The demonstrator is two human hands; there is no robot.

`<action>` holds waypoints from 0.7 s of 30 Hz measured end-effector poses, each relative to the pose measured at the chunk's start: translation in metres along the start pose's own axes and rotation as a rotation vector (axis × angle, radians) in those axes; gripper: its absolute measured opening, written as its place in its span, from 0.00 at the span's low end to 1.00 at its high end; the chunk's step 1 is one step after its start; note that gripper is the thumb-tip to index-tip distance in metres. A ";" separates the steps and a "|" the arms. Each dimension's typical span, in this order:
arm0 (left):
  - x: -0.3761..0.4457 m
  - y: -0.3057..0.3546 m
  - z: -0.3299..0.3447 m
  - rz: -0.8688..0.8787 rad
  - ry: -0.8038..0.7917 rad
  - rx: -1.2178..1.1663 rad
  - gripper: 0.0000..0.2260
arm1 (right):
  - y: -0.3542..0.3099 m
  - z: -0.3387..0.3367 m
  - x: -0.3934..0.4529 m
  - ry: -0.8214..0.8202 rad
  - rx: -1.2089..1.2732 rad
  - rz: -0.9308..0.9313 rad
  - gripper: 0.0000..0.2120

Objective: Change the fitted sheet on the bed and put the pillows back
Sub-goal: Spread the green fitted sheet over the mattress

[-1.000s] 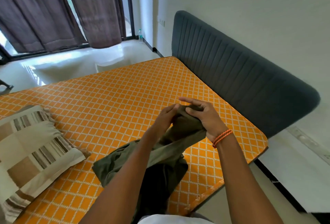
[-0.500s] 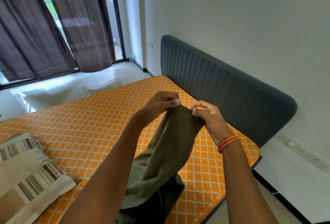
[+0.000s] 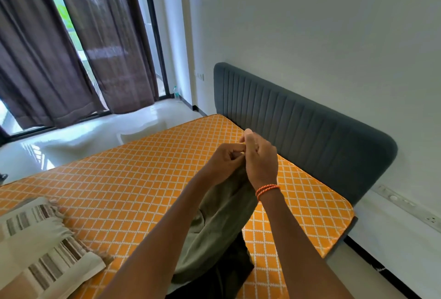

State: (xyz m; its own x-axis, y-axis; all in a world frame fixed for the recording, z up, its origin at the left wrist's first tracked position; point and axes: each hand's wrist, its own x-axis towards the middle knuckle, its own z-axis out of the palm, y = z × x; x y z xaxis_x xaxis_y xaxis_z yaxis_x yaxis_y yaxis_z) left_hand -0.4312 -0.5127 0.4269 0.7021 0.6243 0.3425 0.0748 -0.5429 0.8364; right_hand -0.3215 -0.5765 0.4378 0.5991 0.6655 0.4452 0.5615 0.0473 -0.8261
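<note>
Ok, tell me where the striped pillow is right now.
In the head view the striped pillow lies at the lower left, on the bare orange mattress, left of the olive sheet that hangs from both hands.

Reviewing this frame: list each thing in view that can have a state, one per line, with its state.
Left hand: fingers curled, pinching the olive sheet's top edge.
Right hand: gripping the same edge, raised.
Olive sheet: bunched, hanging from both hands, not spread.
Mattress: bare, orange diamond cover exposed.
Striped pillow: lying on the mattress, away from the headboard.
Curtains: drawn, with gaps letting in daylight.
</note>
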 end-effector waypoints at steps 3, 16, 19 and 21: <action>-0.014 -0.004 -0.001 -0.062 -0.025 -0.151 0.08 | 0.011 -0.012 0.000 -0.020 -0.129 -0.088 0.30; -0.057 -0.082 -0.088 -0.374 0.296 -0.067 0.19 | 0.082 -0.110 0.038 0.367 -0.330 0.195 0.24; -0.043 -0.071 -0.084 -0.292 0.317 -0.016 0.21 | 0.066 -0.084 0.032 0.133 -0.335 0.077 0.13; -0.029 -0.057 -0.073 -0.213 0.317 0.055 0.19 | 0.049 -0.055 0.025 -0.062 -0.191 -0.019 0.09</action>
State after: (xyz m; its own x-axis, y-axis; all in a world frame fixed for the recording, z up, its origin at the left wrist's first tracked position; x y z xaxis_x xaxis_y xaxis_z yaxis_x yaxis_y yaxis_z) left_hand -0.5074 -0.4587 0.4007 0.4137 0.8643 0.2859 0.2392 -0.4062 0.8819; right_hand -0.2474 -0.5987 0.4279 0.5543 0.7105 0.4336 0.6743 -0.0779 -0.7344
